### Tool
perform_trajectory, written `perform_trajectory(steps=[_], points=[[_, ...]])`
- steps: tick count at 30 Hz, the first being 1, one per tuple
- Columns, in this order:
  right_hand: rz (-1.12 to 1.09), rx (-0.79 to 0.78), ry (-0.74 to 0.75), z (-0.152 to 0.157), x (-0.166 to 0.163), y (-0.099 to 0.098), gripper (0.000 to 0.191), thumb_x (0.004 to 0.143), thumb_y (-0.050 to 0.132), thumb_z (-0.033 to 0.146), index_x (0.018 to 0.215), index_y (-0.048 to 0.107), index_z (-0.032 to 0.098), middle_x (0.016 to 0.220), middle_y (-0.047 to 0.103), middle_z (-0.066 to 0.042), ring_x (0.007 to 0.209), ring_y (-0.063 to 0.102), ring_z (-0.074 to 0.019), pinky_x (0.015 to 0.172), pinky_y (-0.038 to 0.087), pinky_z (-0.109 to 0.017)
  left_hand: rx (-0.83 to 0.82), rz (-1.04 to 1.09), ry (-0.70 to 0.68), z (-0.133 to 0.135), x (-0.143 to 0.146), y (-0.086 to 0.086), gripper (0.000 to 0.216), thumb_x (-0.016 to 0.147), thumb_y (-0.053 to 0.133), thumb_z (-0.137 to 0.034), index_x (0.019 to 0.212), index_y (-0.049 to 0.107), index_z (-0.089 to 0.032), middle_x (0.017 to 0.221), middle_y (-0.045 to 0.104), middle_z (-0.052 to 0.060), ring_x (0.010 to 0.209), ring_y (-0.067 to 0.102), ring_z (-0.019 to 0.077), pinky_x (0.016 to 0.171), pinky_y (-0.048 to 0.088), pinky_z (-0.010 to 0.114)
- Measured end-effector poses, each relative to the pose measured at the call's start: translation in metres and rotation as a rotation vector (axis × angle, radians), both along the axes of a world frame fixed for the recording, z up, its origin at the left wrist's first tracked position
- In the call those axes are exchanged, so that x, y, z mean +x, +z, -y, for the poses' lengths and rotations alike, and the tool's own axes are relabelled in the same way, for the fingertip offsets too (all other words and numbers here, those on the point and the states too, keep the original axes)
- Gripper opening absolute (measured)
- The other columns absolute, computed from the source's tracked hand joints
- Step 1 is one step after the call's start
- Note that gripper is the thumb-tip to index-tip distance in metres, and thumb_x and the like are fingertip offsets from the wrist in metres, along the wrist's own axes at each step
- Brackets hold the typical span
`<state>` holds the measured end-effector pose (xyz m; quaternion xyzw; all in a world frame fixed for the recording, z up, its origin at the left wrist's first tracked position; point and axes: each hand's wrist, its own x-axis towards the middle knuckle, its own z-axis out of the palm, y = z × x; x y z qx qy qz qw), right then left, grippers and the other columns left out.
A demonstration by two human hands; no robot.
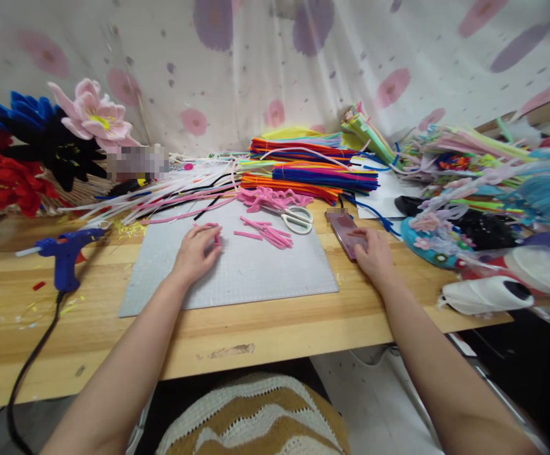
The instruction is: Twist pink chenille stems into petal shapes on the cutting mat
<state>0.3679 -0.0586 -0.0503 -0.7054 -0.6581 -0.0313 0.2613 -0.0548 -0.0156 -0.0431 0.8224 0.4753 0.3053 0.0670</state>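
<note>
My left hand (195, 253) rests on the grey cutting mat (256, 278) with its fingers curled over a short pink pipe-cleaner piece (217, 236). A small heap of cut pink pipe-cleaner pieces (268, 232) lies just to its right. My right hand (372, 254) lies on the wooden table (265, 328) beside the mat, its fingers flat on a phone (344, 229) with a pinkish screen. White-handled scissors (296, 219) lie at the mat's far edge, next to a bunch of pink pipe cleaners (268, 198).
A blue glue gun (69, 249) with a black cord sits at the left. Stacks of coloured pipe cleaners (313, 167) fill the back, finished fuzzy flowers (42, 142) the far left. Craft clutter and a white glue gun (486, 295) crowd the right.
</note>
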Motion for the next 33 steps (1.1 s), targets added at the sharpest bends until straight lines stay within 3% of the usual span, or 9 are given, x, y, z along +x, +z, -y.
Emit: perform_trajectory(steps=[3,10,14,17,23,33], points=[[0.011,0.011,-0.034,0.000,0.006,-0.004,0.035,0.067,0.040,0.014,0.097,0.057,0.018,0.101,0.061,-0.010,0.098,0.052,-0.0267,0.088,0.040,-0.044,-0.022,-0.025,0.001,-0.002,0.000,-0.003,0.037,0.079,0.048,-0.027,0.115,0.056,-0.022,0.112,0.062,0.007,0.106,0.050,0.0213,0.095,0.035,0.040],[0.002,0.080,-0.115,0.000,0.017,-0.009,0.031,0.066,0.043,0.016,0.095,0.054,0.017,0.095,0.063,-0.010,0.093,0.054,-0.0265,0.083,0.042,-0.044,0.047,-0.020,0.323,-0.007,-0.011,-0.005,0.045,0.071,0.042,-0.009,0.110,0.060,-0.021,0.100,0.064,0.008,0.100,0.051,0.0242,0.091,0.037,0.040],[0.008,0.097,-0.023,0.005,0.012,-0.003,0.031,0.066,0.041,0.012,0.093,0.056,0.019,0.096,0.063,-0.008,0.093,0.054,-0.0248,0.085,0.042,-0.042,0.081,-0.010,0.379,-0.007,-0.010,-0.005,0.041,0.071,0.043,-0.011,0.106,0.061,-0.019,0.099,0.063,0.009,0.099,0.050,0.0245,0.091,0.037,0.040],[0.020,0.044,0.062,0.009,0.007,-0.001,0.031,0.066,0.042,0.012,0.091,0.058,0.020,0.095,0.064,-0.007,0.094,0.054,-0.0242,0.086,0.042,-0.040,0.083,0.007,0.393,-0.007,-0.009,-0.005,0.037,0.072,0.044,-0.013,0.105,0.062,-0.017,0.098,0.062,0.010,0.099,0.049,0.0244,0.091,0.037,0.039],[0.005,0.052,-0.029,0.008,0.013,-0.006,0.029,0.066,0.042,0.013,0.090,0.056,0.020,0.094,0.063,-0.008,0.093,0.054,-0.0256,0.085,0.042,-0.042,0.105,0.025,0.395,-0.005,-0.008,-0.004,0.035,0.074,0.045,-0.014,0.103,0.062,-0.018,0.099,0.062,0.010,0.100,0.049,0.0238,0.092,0.036,0.039],[-0.030,0.216,-0.167,0.003,0.009,-0.006,0.028,0.068,0.045,0.019,0.096,0.051,0.018,0.087,0.058,-0.009,0.086,0.053,-0.0250,0.080,0.042,-0.042,0.110,0.008,0.233,0.003,0.007,0.003,0.038,0.077,0.043,-0.014,0.112,0.056,-0.019,0.104,0.061,0.008,0.103,0.050,0.0227,0.092,0.037,0.038]])
